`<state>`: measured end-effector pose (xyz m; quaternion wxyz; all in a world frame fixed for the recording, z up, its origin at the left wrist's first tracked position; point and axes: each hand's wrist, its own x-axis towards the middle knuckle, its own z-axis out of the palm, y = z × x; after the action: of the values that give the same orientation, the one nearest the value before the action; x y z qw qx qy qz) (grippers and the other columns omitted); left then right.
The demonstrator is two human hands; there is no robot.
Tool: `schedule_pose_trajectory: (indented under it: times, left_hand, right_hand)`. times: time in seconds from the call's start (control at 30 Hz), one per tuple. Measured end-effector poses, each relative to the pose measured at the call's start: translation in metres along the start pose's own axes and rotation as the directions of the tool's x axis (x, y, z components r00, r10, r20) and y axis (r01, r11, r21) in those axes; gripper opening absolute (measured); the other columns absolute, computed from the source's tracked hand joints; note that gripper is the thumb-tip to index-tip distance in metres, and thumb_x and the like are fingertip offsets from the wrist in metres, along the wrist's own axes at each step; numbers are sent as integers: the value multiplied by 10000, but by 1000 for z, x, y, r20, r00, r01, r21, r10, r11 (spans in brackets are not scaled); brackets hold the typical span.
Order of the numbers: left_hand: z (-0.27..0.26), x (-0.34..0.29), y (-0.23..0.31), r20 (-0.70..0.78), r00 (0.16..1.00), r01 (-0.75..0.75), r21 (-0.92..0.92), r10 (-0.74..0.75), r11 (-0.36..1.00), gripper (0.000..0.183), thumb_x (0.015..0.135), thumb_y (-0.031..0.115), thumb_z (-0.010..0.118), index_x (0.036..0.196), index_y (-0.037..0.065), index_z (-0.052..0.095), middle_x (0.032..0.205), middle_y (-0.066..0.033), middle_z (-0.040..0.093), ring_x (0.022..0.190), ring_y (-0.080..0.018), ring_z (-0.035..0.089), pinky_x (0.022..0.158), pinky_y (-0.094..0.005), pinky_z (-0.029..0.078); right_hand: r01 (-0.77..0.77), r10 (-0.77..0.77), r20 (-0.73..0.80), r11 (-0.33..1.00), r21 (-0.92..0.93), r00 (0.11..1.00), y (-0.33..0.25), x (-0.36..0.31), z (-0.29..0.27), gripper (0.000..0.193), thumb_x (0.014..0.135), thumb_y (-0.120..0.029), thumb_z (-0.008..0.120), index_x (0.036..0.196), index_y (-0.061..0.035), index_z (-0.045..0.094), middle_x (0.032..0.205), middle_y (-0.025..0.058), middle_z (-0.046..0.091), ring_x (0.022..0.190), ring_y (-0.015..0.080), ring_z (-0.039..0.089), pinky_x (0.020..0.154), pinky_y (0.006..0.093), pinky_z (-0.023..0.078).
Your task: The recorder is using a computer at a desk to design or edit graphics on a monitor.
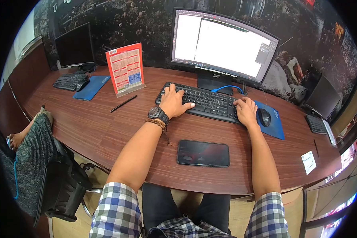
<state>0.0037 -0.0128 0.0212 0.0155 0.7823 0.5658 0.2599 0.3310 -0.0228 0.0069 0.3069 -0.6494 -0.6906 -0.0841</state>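
Observation:
A black keyboard (208, 104) lies on the brown wooden desk below a lit monitor (222, 43), whose screen shows a mostly white page. My left hand (173, 101) rests over the keyboard's left end, fingers spread on the keys and thumb stretched out to the right. A black watch and a beaded bracelet are on that wrist. Over the keyboard's right end lies my right hand (246, 110), its fingers loosely bent on the keys and holding nothing. Just right of it, a black mouse (264, 117) sits on a blue mouse pad (277, 130). A dark phone (202, 153) lies flat between my forearms.
A red-and-white sign (125, 68) stands left of the keyboard, with a black pen (123, 103) before it. Further left are another keyboard (69, 81) and a dark monitor (74, 45). A seated person (27, 158) is at the left. White paper (309, 162) lies at the right.

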Motion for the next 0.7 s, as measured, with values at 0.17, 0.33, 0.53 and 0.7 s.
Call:
schedule_pose_trajectory:
  times: [0.17,0.33,0.53,0.7]
  left_hand:
    - [-5,-1,10,-8,997,71,9,-71,997,685,840,491,770,1278,-21,649,1307,-263,470,1246,-431,451,1046,-514,451]
    - [-11,0,9,59,992,110,-42,-107,993,528,875,436,749,1145,-17,723,1324,-226,463,1243,-412,455,1042,-512,462]
    - [-9,4,6,96,988,123,-20,-121,992,433,878,421,748,1020,14,788,1428,-273,458,1286,-454,449,1073,-509,442]
    - [1,-5,14,-71,995,75,5,-75,997,506,866,471,745,1088,16,763,1336,-246,490,1289,-418,433,1077,-532,397]
  right_hand:
    - [8,-8,-14,999,-31,1000,0,0,-4,209,898,-132,581,977,-164,772,1309,122,577,1302,342,453,1143,585,259]
    - [26,-27,-33,1000,-16,999,6,-2,-5,208,884,-125,595,942,-165,791,1264,118,607,1270,329,473,1092,507,313]
    - [25,-25,-41,1000,-12,999,5,-3,-4,199,876,-122,613,937,-166,797,1251,116,614,1252,327,484,1084,498,320]
    - [48,-52,-82,998,-42,995,5,-6,-5,231,874,-99,571,946,-133,788,1191,111,623,1200,321,512,1059,444,355]
